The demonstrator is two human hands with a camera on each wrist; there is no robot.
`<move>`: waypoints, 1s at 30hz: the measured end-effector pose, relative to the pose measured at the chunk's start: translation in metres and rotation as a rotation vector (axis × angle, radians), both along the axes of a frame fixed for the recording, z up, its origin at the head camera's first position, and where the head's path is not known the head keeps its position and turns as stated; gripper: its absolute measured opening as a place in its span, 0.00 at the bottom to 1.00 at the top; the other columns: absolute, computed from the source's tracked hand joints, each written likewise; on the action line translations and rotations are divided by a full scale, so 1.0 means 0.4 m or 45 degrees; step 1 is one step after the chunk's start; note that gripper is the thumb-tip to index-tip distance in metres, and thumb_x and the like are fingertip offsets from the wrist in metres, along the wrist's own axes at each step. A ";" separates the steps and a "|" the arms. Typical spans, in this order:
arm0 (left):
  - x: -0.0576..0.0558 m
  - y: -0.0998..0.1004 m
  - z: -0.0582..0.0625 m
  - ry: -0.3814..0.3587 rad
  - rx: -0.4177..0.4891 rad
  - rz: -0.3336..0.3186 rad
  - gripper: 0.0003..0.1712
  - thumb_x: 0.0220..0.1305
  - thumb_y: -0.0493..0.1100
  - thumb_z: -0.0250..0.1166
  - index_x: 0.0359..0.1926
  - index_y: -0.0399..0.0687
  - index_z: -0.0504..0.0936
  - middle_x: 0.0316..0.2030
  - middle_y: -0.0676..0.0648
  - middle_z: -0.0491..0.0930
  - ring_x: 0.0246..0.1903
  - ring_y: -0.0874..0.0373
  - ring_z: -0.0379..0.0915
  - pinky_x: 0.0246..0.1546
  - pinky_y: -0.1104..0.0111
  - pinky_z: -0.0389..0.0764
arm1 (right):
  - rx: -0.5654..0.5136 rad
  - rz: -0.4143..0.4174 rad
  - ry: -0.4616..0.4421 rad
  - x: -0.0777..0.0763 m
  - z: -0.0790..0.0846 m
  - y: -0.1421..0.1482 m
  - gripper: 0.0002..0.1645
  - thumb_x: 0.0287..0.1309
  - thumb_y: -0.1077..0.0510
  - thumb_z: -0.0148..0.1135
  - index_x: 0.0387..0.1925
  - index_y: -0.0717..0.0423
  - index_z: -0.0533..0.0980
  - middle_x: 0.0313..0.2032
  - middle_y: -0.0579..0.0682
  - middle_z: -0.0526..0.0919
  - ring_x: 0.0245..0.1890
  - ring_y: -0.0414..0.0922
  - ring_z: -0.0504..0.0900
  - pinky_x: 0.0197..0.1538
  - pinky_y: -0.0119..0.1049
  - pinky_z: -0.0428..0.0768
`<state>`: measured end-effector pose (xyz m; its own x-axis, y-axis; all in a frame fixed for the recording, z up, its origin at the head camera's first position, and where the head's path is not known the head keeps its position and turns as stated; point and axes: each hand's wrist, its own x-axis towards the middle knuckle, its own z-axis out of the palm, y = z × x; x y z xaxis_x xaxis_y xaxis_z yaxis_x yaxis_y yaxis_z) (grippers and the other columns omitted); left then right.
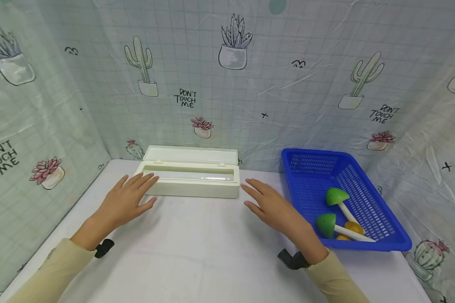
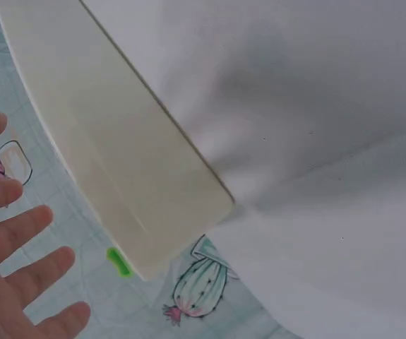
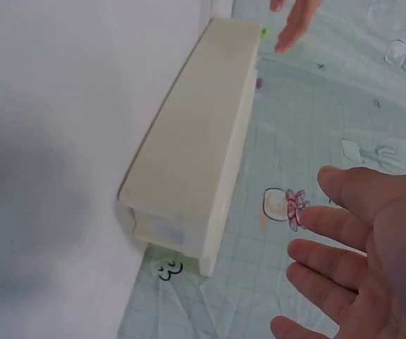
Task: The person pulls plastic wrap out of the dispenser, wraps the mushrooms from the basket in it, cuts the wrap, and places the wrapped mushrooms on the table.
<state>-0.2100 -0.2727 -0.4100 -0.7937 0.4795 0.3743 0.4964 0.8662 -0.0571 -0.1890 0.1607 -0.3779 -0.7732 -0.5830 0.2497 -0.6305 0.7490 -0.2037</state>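
A long cream box (image 1: 191, 188) stands at the back of the table, its lid (image 1: 191, 155) raised behind it. A shiny clear strip shows in the slot along its top. My left hand (image 1: 123, 202) hovers by the box's left end, fingers spread and fairly straight; in the head view its fingertips overlap the box's corner. My right hand (image 1: 273, 206) is held off the right end, fingers extended toward it. Neither hand holds anything. In the left wrist view the left hand's fingers (image 2: 26, 272) appear apart from the box; the right wrist view also shows a gap.
To the right stands a blue perforated basket (image 1: 379, 198). Inside lie two green-capped toy mushrooms (image 1: 336, 196) with white stems, and yellow pieces (image 1: 354, 227) partly under them. A printed cloth (image 1: 250, 105) hangs behind and beside the white-covered table (image 1: 197, 252).
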 end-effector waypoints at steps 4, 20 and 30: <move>-0.021 -0.003 -0.003 0.030 0.047 -0.074 0.34 0.64 0.48 0.69 0.67 0.38 0.74 0.62 0.36 0.77 0.60 0.36 0.73 0.62 0.41 0.70 | -0.031 -0.009 -0.033 -0.014 0.003 -0.016 0.31 0.74 0.52 0.58 0.72 0.59 0.67 0.71 0.60 0.69 0.70 0.58 0.69 0.69 0.53 0.70; -0.079 -0.013 0.035 -0.183 0.300 -0.115 0.24 0.68 0.41 0.69 0.63 0.44 0.79 0.59 0.39 0.79 0.60 0.39 0.75 0.56 0.44 0.77 | -0.115 -0.018 -0.050 -0.087 0.010 -0.068 0.27 0.73 0.55 0.60 0.68 0.60 0.72 0.64 0.60 0.77 0.66 0.56 0.74 0.67 0.50 0.73; -0.113 -0.055 0.066 -0.310 0.307 -0.103 0.26 0.66 0.39 0.70 0.64 0.42 0.78 0.61 0.34 0.77 0.60 0.33 0.73 0.55 0.42 0.77 | -0.121 0.020 -0.070 -0.141 0.011 -0.087 0.23 0.71 0.56 0.62 0.63 0.60 0.77 0.59 0.58 0.81 0.62 0.57 0.78 0.65 0.50 0.75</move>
